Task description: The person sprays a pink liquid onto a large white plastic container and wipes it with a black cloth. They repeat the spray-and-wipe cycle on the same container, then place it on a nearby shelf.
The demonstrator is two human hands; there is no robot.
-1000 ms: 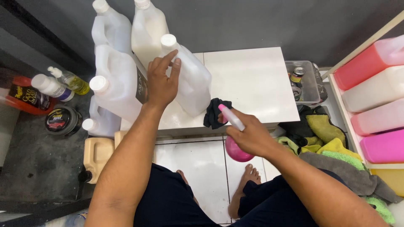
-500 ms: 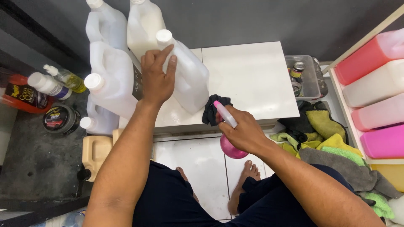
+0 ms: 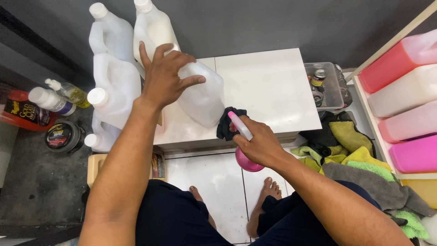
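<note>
Jugs first: the left hand (image 3: 165, 75) sits spread-fingered on top of a white plastic jug (image 3: 200, 98) lying on the white tabletop (image 3: 268, 86), palm down and touching it, not wrapped around it. That hand covers the jug's neck, so I can't tell whether a cap is on. The right hand (image 3: 258, 145) is closed around a pink spray bottle (image 3: 246, 148), held just off the table's front edge at about 6 o'clock from the jug. Only the pink nozzle tip and the round bottom of the bottle show, the rest is buried in the fingers. A black cloth (image 3: 226, 123) is bunched at the table edge, right beside the nozzle; whether the fingers touch it is hard to say.

Four more white jugs (image 3: 116, 79) stand clustered at 9 to 11 o'clock of the left hand (the lowest one is mostly hidden behind the forearm). At 3 o'clock, a shelf holds four tinted canisters (image 3: 405, 123), all cut off by the frame. Below them is a heap of rags (image 3: 350, 141), yellow, green and grey. A clear bin (image 3: 328, 93) with small cans sits off the table's right end. Both bare feet (image 3: 266, 196) show on the tiled floor.
</note>
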